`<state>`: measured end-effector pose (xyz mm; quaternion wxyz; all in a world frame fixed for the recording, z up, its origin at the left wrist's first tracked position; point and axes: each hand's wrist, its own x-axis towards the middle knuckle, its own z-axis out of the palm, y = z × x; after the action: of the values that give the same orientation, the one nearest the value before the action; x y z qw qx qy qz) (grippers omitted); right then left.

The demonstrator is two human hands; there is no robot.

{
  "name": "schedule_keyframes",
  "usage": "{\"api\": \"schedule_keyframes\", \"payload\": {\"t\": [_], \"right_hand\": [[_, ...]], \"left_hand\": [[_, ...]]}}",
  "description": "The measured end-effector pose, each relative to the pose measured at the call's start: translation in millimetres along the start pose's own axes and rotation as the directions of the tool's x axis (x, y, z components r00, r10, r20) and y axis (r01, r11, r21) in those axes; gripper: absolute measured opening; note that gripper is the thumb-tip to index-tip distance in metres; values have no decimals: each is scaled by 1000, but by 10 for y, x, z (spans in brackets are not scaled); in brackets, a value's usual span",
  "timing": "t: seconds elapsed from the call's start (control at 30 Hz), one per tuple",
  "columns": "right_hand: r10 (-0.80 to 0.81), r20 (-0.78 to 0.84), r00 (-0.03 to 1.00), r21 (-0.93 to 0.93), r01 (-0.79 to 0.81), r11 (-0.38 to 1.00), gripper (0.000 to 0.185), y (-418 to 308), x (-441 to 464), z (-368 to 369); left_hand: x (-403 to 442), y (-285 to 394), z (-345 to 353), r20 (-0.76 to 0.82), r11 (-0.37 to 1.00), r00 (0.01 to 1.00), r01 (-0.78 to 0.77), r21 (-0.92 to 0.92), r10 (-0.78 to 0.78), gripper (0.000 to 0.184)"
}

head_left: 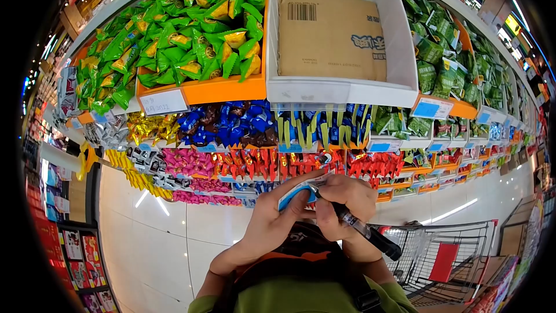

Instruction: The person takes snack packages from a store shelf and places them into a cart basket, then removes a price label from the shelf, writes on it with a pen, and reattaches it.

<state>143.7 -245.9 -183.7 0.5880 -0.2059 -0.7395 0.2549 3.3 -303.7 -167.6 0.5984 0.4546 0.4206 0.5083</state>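
The left hand (pixel 267 220) pinches a blue-and-white card (pixel 296 195) between thumb and fingers, while just beside it the right hand (pixel 350 202) closes its fingers around a black marker (pixel 365 230), whose tip end is at the card and whose thick dark end points back toward the body. Ahead of both hands stands a white bin (pixel 341 94) with a cardboard piece (pixel 330 40) in it, green-and-yellow wrapped sweets (pixel 191 29) heaped ahead and to their left, and a shopping cart (pixel 445 262) stands to the right of the right hand.
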Motion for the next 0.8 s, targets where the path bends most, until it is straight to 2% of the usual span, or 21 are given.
{"api": "schedule_keyframes", "payload": {"t": [0.33,0.6,0.7,0.8], "right_hand": [[-3,19,1000,-12,4,1000,13,-5,-33,-25],[-18,-12,1000,-26,18,1000,14,-9,2,-10],[-25,-52,998,43,28,999,14,45,-58,-19],[-10,-29,1000,2,10,1000,14,21,-48,-27]], "left_hand": [[-13,-16,-1,4,998,1000,-4,67,4,37],[3,2,16,6,999,1000,-8,40,8,37],[4,0,19,9,1000,1000,5,1,-5,37],[3,3,13,12,1000,1000,13,9,-13,37]]}}
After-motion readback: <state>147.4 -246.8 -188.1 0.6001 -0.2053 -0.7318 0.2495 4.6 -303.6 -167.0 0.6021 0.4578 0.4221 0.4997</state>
